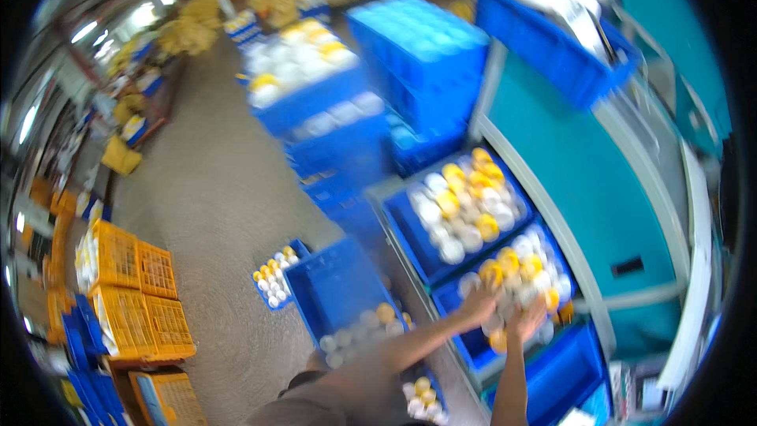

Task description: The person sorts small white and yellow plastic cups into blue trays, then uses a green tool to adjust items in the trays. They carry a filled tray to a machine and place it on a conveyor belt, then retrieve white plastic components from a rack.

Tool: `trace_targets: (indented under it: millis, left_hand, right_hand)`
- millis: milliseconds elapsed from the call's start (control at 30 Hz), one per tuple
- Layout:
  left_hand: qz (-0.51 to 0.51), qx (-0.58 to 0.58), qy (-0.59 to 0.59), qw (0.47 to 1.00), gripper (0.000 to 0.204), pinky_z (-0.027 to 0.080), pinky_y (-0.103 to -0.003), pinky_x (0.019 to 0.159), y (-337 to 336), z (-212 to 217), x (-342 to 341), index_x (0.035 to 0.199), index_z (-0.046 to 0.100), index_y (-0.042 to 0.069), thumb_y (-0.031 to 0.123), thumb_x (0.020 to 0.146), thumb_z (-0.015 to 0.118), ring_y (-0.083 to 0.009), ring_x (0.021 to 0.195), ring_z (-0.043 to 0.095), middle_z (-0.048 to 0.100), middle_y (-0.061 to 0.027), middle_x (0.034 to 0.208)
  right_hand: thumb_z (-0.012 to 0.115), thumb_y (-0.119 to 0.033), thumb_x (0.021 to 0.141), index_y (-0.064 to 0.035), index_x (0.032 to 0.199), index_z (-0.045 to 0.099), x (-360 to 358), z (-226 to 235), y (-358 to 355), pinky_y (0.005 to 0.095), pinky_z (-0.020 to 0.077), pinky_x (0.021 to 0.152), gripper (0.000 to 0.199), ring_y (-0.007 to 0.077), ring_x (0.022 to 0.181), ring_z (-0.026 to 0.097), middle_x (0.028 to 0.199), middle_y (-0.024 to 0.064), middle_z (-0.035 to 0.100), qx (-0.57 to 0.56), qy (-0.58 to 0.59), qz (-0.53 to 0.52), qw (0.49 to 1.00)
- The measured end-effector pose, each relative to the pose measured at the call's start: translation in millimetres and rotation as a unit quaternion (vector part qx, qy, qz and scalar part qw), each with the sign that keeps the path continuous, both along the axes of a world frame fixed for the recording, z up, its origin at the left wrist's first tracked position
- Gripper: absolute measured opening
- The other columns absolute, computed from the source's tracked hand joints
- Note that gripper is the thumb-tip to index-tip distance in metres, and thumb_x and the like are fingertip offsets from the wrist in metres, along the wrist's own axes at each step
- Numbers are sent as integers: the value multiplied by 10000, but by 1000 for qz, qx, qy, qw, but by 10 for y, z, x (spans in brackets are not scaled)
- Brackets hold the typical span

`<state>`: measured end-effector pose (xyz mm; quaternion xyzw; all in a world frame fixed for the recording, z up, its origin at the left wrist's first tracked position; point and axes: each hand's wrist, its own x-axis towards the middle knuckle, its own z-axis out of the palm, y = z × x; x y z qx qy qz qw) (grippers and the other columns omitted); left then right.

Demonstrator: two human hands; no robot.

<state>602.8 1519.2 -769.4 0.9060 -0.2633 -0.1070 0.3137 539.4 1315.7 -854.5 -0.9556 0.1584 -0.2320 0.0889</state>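
Grey floor (213,189) stretches beside a teal machine (544,134). Left hand (481,305) and right hand (527,320) reach, slightly apart, into round white and yellow pieces (531,266) in a blue crate (448,300); blur hides whether either grips any. Another filled crate (404,219) adjoins it. This looks like gathering or arranging; next probably calls for fingers closing gently around loose pieces.

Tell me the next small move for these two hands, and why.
Probably bring the left hand and right hand slightly closer together around the pieces between them: both already reach into the blue crate among its white and yellow pieces, one from each side. Blur hides whether either grips any.
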Motion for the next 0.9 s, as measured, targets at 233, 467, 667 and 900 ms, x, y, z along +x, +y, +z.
trace_targets:
  millis: [233, 467, 667, 900]
  left_hand:
    - [-37, 56, -137, 988, 530, 454, -471, 972, -529, 27, 694, 1393, 463, 79, 55, 868, 532, -369, 1279, 455, 393, -203, 1449]
    - [-87, -43, -17, 995, 715, 423, -471, 1035, -1230, -316, 1140, 1442, 421, 171, -74, 783, 548, -439, 1325, 366, 249, -242, 1529]
    - [-87, 26, -4, 996, 494, 410, -484, 1045, -1432, -536, 1312, 1350, 543, 182, 29, 885, 482, -448, 1331, 384, 290, -258, 1511]
    - [-89, -39, 48, 994, 440, 483, -518, 953, -1424, -584, 1342, 1338, 541, 160, 86, 908, 486, -530, 1253, 422, 307, -238, 1504]
  right_hand:
    - [719, -111, 812, -54, 1386, 416, 39, 873, -19, 462, 415, 1059, 651, 407, 1317, 409, 1450, 203, 391, 156, -42, -28, 987]
    - [824, -133, 658, -90, 1487, 296, 402, 652, -479, 464, 310, 1129, 983, 443, 1393, 269, 1505, 269, 277, 297, 96, -53, 948]
    - [802, -113, 638, -130, 1508, 264, 714, 21, -693, 450, 293, 1145, 1023, 471, 1386, 272, 1469, 263, 356, 267, 158, -39, 950]
    - [798, -113, 614, -65, 1347, 420, 923, 186, -642, 473, 415, 1034, 826, 461, 1241, 438, 1338, 243, 463, 249, 189, -120, 942]
